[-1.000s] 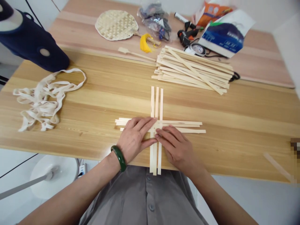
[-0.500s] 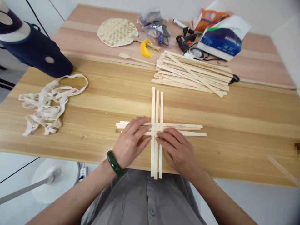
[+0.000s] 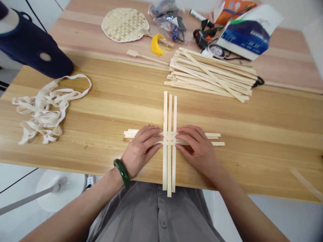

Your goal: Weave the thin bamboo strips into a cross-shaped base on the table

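My left hand [image 3: 141, 149] open and flat, my right hand [image 3: 198, 149] open and flat, fingers pressing on the crossed bamboo strips [image 3: 169, 114] between them, near edge of the wooden table [image 3: 83, 114], pile of loose strips [image 3: 209, 75] far right

Three long, thin, pale strips of bamboo [image 3: 169, 111] lie flat, side by side, pointing away from the person. Three more strips [image 3: 216, 135] lie flat going the other way. They cross in the middle, like a big plus sign.
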A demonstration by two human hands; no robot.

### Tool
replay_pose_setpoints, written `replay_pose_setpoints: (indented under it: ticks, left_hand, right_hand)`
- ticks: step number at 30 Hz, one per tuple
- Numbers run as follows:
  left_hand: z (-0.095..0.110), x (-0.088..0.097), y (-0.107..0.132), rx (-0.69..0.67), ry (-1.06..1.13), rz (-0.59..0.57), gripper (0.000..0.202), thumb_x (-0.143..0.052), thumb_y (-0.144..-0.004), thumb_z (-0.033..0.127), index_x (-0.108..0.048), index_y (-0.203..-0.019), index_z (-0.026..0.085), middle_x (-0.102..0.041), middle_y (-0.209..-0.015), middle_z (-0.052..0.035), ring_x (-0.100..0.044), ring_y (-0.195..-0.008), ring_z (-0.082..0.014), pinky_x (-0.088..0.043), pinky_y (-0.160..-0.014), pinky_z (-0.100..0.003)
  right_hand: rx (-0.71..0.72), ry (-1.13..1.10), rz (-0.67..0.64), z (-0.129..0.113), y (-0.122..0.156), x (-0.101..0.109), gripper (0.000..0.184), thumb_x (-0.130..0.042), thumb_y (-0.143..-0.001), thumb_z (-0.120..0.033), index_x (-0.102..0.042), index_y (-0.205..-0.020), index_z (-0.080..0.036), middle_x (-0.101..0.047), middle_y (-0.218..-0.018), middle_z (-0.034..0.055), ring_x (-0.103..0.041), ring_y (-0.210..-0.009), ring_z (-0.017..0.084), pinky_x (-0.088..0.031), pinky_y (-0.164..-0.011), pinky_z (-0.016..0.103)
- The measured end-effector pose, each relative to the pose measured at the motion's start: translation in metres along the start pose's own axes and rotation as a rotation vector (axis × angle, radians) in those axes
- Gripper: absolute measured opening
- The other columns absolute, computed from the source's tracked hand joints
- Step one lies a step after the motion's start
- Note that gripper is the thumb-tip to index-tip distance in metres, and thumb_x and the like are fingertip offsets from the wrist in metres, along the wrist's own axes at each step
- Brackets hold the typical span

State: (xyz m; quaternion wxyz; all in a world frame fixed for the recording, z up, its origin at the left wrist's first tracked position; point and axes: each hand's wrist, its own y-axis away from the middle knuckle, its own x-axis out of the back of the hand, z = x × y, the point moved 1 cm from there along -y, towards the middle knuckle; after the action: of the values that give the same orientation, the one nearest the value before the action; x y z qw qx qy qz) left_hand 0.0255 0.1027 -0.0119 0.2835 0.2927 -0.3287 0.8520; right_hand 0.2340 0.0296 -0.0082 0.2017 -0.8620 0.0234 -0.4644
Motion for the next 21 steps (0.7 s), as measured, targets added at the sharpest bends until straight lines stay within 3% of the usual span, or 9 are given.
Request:
replay_pose_setpoints:
  ticks: [7,16,21]
  left_hand:
    - [0.0001,-0.0001,-0.0004,-0.014,-0.030,0.026,0.016,-0.066,-0.089,0.014,-0.070,-0.104,0.017,-0.072,-0.113,-0.0088,-0.066,-0.111,-0.0215,-0.049,-0.108,-0.049]
    - [-0.0009,-0.0019,-0.0003,0.018,-0.002,0.033,0.014,-0.067,-0.089,0.015,-0.070,-0.102,0.018,-0.072,-0.113,-0.0081,-0.065,-0.111,-0.0203,-0.048,-0.109,-0.049]
    - [0.0048,0.0067,-0.0022,-0.024,-0.003,0.005,0.024,-0.066,-0.090,0.018,-0.066,-0.113,0.019,-0.068,-0.122,-0.0105,-0.061,-0.120,-0.0229,-0.048,-0.109,-0.052]
  right_hand:
    - [-0.009,-0.091,0.073,0.0021,0.0041,-0.0062,0.013,-0.062,-0.091,-0.016,-0.064,-0.102,-0.023,-0.068,-0.109,0.0075,-0.059,-0.107,0.023,-0.048,-0.105,0.053]
    - [-0.015,-0.108,0.078,0.0038,0.0035,-0.0061,0.010,-0.061,-0.091,-0.017,-0.065,-0.096,-0.024,-0.069,-0.107,0.0060,-0.060,-0.106,0.024,-0.051,-0.101,0.054]
    - [-0.005,-0.102,0.064,-0.0001,0.0028,-0.0043,0.012,-0.061,-0.091,-0.017,-0.065,-0.101,-0.022,-0.068,-0.110,0.0087,-0.059,-0.108,0.024,-0.049,-0.103,0.053]
